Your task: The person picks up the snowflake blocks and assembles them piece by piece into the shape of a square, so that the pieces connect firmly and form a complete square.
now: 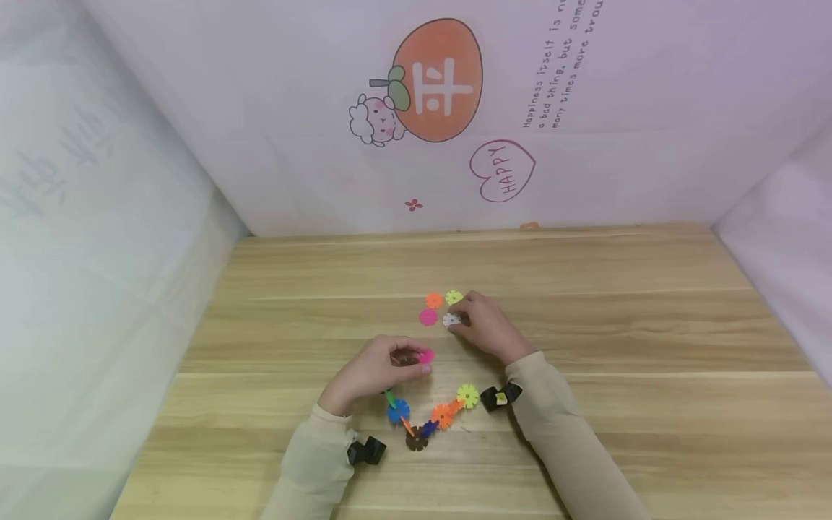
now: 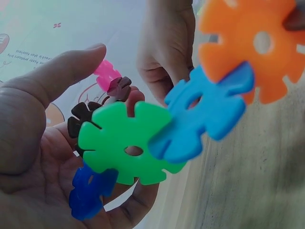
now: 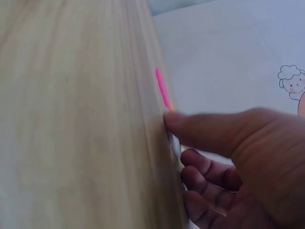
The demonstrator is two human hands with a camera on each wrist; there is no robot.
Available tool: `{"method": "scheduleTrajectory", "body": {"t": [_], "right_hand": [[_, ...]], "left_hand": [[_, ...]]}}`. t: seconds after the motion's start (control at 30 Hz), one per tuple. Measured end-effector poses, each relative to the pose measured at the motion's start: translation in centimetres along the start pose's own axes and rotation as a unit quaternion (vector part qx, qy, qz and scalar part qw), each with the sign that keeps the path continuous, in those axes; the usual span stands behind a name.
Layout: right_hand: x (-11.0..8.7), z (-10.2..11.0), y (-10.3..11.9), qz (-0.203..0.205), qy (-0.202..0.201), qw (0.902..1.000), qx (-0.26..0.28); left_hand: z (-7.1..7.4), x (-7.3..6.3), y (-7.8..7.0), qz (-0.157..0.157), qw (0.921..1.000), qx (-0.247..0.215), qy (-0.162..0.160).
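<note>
My left hand (image 1: 373, 367) holds one end of a chain of interlocked plastic snowflake discs, thumb and fingertips at a pink disc (image 1: 425, 357). In the left wrist view a green disc (image 2: 107, 143), a light blue disc (image 2: 209, 117) and an orange disc (image 2: 231, 40) run outward from the palm, beside a dark blue disc (image 2: 88, 193). The chain curves over the table to a yellow-green disc (image 1: 467, 396) at its other end. Farther back, my right hand (image 1: 487, 326) pinches a loose white disc (image 1: 448, 319) at the tabletop; its fingers hide part of it.
Beside the white disc lie a loose pink disc (image 1: 427, 318), an orange disc (image 1: 434, 300) and a yellow disc (image 1: 453, 297). The wooden table (image 1: 312, 282) ends at a printed white cloth (image 1: 292, 144) behind. Black wrist cameras (image 1: 367, 451) sit near each cuff.
</note>
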State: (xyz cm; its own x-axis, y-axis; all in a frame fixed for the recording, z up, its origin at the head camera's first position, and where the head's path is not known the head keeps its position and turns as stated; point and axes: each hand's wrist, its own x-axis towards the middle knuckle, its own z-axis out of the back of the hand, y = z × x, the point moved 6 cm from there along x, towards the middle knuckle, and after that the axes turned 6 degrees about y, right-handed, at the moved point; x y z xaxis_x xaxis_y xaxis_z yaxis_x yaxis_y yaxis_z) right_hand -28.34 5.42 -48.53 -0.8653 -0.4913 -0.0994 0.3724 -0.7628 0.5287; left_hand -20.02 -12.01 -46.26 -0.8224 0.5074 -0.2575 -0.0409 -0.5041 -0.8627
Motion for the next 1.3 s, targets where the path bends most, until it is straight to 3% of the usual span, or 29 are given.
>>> {"method": "scheduleTrajectory", "body": {"t": [0.2,0.33,0.47,0.83,1.1,1.3], "right_hand": [[-0.6,0.0,-0.6,0.009,0.009,0.9946,0.103],[-1.4,0.1,-1.5,-0.011,0.028,0.9792,0.201],[-2.2,0.8,-1.4,-0.018,0.045,0.967,0.25],[-3.0,1.3,1.4,0.063,0.102,0.956,0.268],[-3.3,1.2,2.4,0.077,0.121,0.9506,0.275],[-3.3,1.0,2.6,0.081,0.126,0.9533,0.262]], "left_hand": [[0.0,0.1,0.0,0.001,0.9999,-0.011,0.002],[0.0,0.0,0.0,0.003,1.0,-0.007,0.0],[0.1,0.1,0.1,0.004,0.9999,-0.011,0.001],[0.0,0.4,0.6,0.008,0.9998,-0.014,-0.008],[-0.2,0.3,0.4,-0.005,0.9997,-0.019,-0.013],[-0.2,0.4,0.4,0.001,0.9994,-0.033,-0.012]]}}
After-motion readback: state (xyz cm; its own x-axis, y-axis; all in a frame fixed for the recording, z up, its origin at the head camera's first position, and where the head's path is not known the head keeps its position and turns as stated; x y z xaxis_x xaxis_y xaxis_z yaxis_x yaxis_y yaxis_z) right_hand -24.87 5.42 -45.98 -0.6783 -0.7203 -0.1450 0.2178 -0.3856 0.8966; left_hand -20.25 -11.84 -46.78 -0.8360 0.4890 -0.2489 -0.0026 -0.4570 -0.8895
